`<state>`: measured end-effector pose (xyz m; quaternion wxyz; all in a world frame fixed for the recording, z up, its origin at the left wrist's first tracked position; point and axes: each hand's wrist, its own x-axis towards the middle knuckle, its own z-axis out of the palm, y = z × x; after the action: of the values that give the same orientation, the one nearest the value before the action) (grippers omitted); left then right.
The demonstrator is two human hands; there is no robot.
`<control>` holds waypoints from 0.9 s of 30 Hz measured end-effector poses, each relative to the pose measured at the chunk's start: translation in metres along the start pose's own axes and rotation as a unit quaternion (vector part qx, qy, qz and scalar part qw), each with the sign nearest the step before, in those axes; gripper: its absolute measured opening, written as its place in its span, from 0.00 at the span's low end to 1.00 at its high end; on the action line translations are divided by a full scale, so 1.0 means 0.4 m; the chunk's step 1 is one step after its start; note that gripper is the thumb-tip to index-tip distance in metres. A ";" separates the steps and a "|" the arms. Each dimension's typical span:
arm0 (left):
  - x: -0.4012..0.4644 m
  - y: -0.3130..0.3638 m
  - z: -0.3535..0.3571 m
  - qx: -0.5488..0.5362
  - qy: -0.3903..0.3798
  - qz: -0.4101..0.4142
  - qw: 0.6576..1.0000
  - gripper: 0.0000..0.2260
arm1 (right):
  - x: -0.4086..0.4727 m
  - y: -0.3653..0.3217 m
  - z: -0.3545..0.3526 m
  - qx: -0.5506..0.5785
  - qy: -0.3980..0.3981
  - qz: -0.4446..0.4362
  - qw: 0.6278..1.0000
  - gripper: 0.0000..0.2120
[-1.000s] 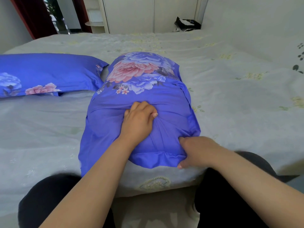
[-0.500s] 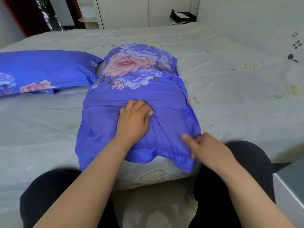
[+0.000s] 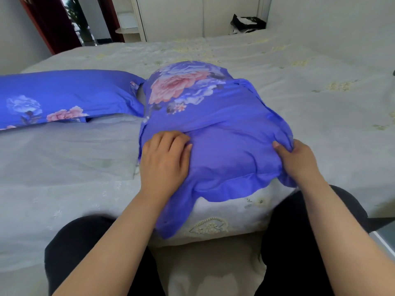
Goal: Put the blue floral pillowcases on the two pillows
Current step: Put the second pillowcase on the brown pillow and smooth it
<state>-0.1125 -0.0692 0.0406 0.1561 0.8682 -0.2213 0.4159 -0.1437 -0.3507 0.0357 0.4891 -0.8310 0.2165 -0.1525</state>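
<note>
A pillow in a blue floral pillowcase (image 3: pixel 215 133) is seen lying on the bed (image 3: pixel 64 167), with its near end hanging a little over the bed's edge. The big pink flower print is found at the far end of it. The left hand (image 3: pixel 165 161) is laid on top of the near left part of the pillowcase, with its fingers bent and their tips pressed into the blue cloth, where a fold is bunched up. The right hand (image 3: pixel 297 161) is placed at the near right corner, and the cloth there is pinched between its thumb and fingers. A second pillow (image 3: pixel 64 97), already dressed in the same blue flower cloth, is seen lying flat on the bed to the left, with its corner just beside the first one. The bed is covered with a pale grey sheet with small flowers on it. Two dark trouser legs (image 3: pixel 85 253) are seen at the bottom, close to the bed's edge. A black bag (image 3: pixel 248 23) is seen far back, past the bed, near white cupboard doors (image 3: pixel 175 16).
</note>
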 end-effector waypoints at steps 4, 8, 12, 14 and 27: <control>-0.114 -0.028 0.019 -0.070 0.005 -0.058 0.996 0.17 | -0.002 0.015 0.017 -0.218 0.138 -0.081 0.963 0.23; -0.171 -0.019 0.026 -0.224 0.015 -0.250 0.942 0.23 | -0.157 -0.067 0.130 -0.103 0.178 -0.390 0.898 0.11; -0.176 -0.023 0.044 -0.227 0.035 -0.261 0.938 0.20 | -0.229 -0.070 0.266 -0.198 0.053 -0.494 0.845 0.17; -0.145 -0.041 0.049 -0.234 0.092 -0.300 0.920 0.11 | -0.220 -0.077 0.306 -0.239 0.042 -0.486 0.840 0.19; 0.091 -0.095 0.025 -0.322 -0.207 -0.267 0.885 0.17 | -0.167 -0.247 0.266 -0.248 0.075 -0.322 0.911 0.13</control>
<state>-0.0661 -0.0508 0.0600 0.4828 0.8627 -0.1302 0.0756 -0.1308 -0.1951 0.0691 0.1736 -0.9365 0.0042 -0.3046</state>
